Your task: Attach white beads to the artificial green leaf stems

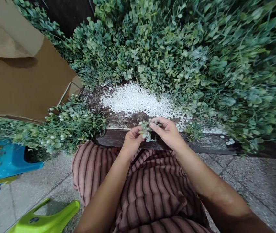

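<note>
Between my two hands, just above the table's near edge, is a small sprig of artificial leaves (148, 130) with grey-green foliage. My left hand (133, 139) pinches it from the left, thumb and fingers pressed together. On the other side my right hand (165, 131) grips the upper right part between thumb and fingers. Behind the hands a spread of small white beads (138, 98) covers part of the dark wooden table (138, 119). A large heap of artificial greenery (171, 55) fills the back and right.
A cardboard box (26, 81) stands at the left, with a smaller leaf pile (74, 124) beside it. Below on the speckled tile floor (40, 181) are a blue plastic stool (6, 160) and a lime-green stool (48, 220). Striped cloth (152, 191) covers my lap.
</note>
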Demonstrator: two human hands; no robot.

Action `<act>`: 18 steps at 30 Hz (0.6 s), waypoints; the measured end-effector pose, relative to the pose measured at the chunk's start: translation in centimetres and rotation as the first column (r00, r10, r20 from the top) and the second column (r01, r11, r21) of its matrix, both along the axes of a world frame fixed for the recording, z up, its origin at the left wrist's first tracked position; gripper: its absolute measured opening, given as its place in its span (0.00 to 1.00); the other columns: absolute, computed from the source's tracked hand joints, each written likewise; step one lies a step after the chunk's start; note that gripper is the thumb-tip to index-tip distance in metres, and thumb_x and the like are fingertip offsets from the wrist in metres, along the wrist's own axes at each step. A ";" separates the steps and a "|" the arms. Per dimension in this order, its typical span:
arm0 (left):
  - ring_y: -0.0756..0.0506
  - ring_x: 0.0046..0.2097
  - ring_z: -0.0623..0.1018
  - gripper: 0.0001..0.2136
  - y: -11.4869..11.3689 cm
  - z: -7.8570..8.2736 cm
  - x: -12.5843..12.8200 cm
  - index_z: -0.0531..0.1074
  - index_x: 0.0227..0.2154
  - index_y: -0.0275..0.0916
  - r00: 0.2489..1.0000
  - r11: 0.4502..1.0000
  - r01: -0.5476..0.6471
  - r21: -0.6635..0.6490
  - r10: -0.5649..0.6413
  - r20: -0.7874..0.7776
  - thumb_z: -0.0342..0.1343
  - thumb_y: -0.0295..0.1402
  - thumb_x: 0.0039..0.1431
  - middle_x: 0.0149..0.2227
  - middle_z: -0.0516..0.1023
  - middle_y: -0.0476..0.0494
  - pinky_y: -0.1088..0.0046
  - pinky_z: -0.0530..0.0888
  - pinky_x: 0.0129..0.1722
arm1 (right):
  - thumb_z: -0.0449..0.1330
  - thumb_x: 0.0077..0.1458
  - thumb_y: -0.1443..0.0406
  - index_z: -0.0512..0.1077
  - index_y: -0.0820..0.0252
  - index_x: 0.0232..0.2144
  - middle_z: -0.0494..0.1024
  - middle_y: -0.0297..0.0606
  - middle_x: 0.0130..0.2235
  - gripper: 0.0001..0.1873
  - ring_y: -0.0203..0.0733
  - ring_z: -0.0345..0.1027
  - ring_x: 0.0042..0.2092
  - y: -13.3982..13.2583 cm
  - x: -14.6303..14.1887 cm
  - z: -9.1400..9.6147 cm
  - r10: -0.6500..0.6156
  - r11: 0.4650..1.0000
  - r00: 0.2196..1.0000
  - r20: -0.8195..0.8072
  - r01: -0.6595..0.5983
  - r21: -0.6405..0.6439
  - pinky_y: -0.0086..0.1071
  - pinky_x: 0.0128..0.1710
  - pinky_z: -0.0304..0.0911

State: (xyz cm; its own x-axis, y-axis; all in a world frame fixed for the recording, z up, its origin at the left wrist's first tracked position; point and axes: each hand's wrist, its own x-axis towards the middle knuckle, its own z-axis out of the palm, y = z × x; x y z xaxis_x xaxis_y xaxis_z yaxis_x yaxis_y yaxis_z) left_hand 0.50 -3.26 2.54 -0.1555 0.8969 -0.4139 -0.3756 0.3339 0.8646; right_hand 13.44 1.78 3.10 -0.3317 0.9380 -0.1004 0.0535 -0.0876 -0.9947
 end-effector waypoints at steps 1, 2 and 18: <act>0.55 0.24 0.66 0.12 0.0 0.0 0.0 0.70 0.22 0.35 1.000 1.000 0.005 -0.003 -0.005 -0.009 0.66 0.34 0.34 0.21 0.71 0.52 0.79 0.65 0.27 | 0.60 0.46 0.54 0.69 0.60 0.25 0.71 0.33 0.26 0.14 0.36 0.64 0.30 0.1 0.2 0.3 0.026 0.999 0.999 0.025 -0.027 0.019 0.30 0.33 0.61; 0.54 0.24 0.67 0.12 0.1 -0.1 -0.1 0.70 0.21 0.35 1.000 1.000 0.009 -0.002 -0.009 -0.021 0.66 0.33 0.34 0.21 0.72 0.52 0.78 0.65 0.27 | 0.60 0.47 0.55 0.68 0.60 0.25 0.70 0.33 0.25 0.13 0.35 0.63 0.29 0.1 0.5 0.5 0.065 0.997 0.997 0.052 -0.067 0.032 0.29 0.32 0.60; 0.46 0.33 0.72 0.07 4.3 -1.8 -5.7 0.75 0.30 0.40 0.362 0.998 0.033 0.048 0.032 -0.932 0.55 0.26 0.48 0.33 0.73 0.44 0.70 0.66 0.38 | 0.61 0.44 0.51 0.67 0.59 0.28 0.66 0.29 0.23 0.18 0.28 0.50 0.19 -0.6 0.5 -1.0 -0.026 0.989 0.997 -0.076 0.015 -0.146 0.25 0.17 0.48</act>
